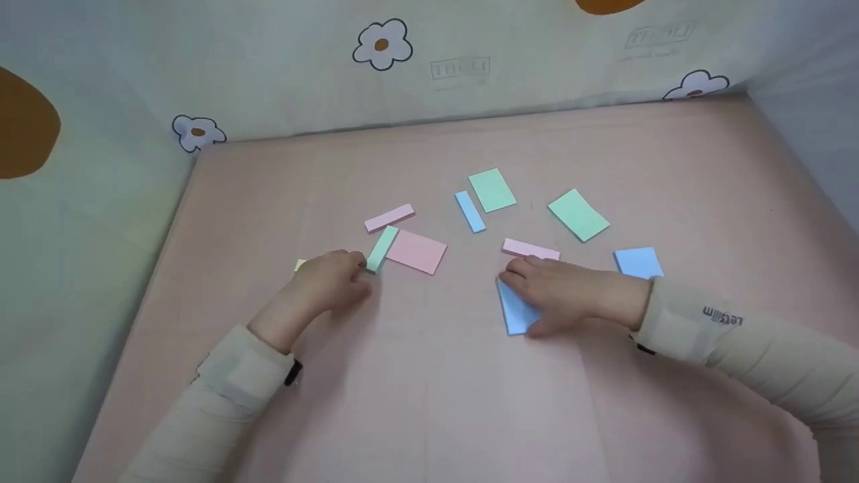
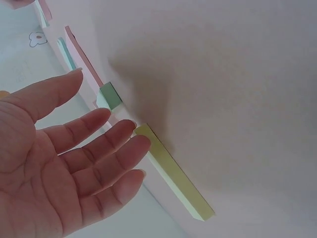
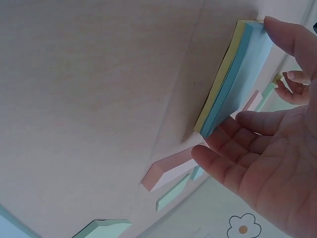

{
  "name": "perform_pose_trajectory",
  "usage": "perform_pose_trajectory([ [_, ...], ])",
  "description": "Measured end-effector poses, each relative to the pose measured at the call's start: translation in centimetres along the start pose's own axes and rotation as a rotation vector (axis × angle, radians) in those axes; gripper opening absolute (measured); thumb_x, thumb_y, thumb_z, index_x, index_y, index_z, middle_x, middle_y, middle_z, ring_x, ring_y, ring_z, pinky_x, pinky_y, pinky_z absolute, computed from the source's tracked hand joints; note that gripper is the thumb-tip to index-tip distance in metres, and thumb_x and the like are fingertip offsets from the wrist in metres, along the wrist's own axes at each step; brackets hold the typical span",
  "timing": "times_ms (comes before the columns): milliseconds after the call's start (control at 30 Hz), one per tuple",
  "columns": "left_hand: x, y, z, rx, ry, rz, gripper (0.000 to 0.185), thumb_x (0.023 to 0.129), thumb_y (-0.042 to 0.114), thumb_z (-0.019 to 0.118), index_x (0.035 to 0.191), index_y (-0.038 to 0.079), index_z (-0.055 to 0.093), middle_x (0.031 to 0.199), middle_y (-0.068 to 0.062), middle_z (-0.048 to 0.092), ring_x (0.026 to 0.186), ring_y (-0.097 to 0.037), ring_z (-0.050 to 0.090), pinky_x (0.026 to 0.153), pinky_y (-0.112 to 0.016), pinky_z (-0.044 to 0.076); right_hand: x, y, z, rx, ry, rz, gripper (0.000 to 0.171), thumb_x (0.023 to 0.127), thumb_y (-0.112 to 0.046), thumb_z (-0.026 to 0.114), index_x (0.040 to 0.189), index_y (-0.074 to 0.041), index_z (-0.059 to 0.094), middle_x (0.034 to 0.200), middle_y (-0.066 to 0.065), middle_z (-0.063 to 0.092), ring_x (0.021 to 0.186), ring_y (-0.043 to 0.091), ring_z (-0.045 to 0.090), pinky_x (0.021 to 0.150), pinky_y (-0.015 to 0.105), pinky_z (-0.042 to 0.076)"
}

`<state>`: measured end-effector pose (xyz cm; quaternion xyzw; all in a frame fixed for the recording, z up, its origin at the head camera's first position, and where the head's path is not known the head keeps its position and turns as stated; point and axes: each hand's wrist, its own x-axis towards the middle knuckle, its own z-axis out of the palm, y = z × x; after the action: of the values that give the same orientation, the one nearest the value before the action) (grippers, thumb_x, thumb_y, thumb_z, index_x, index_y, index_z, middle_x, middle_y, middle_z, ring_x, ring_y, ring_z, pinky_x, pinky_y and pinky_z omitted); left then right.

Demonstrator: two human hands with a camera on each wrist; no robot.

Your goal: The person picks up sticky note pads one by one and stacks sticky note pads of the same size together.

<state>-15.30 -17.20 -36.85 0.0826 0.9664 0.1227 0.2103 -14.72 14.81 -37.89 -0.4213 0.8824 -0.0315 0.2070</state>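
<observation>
Left hand fingers extended, right hand flat on blue pad

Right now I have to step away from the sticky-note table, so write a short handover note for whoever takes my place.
Left hand: open, fingers straight, at the end of the yellow narrow pad, beside the green narrow pad.
Right hand: open, resting flat on the blue-and-yellow pad; thumb at its edge.
Scattered on the pink table: two pink narrow pads, a pink wide pad, a blue narrow pad, two green wide pads, a blue wide pad.
Done: nothing grouped or lifted.
Left: every pad lies loose.
</observation>
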Motion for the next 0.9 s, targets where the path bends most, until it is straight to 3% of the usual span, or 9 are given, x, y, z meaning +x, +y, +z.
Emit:
perform_pose_trajectory([
  [433, -0.04, -0.07, 0.11, 0.018, 0.01, 0.012, 0.034, 0.086, 0.016, 0.053, 0.116, 0.0, 0.055, 0.099, -0.013, 0.059, 0.078, -0.023, 0.049, 0.07, -0.033, 0.043, 0.03, -0.07, -0.03, 0.009, -0.008, 0.021, 0.076, 0.075, -0.031, 0.07, 0.134, 0.003, 0.035, 0.13, 0.015, 0.04, 0.117, 0.029, 0.04, 0.098, 0.04, 0.037],
  [667, -0.07, 0.04, 0.0, 0.048, 0.018, 0.024, 0.034, 0.085, 0.016, 0.053, 0.114, -0.001, 0.055, 0.099, -0.014, 0.06, 0.079, -0.024, 0.05, 0.073, -0.037, 0.044, -0.04, 0.04, 0.14, -0.035, 0.029, -0.027, 0.074, 0.074, -0.03, 0.07, 0.129, 0.006, 0.038, 0.122, 0.016, 0.043, 0.109, 0.03, 0.043, 0.094, 0.04, 0.038],
  [900, 0.0, 0.02, 0.05, 0.031, 0.011, 0.017, 0.033, 0.085, 0.016, 0.053, 0.113, -0.001, 0.055, 0.095, -0.012, 0.059, 0.077, -0.022, 0.048, 0.069, -0.034, 0.042, 0.01, -0.03, 0.23, -0.026, -0.007, 0.011, 0.078, 0.075, -0.033, 0.069, 0.135, 0.004, 0.034, 0.131, 0.016, 0.041, 0.121, 0.032, 0.039, 0.101, 0.042, 0.034],
])
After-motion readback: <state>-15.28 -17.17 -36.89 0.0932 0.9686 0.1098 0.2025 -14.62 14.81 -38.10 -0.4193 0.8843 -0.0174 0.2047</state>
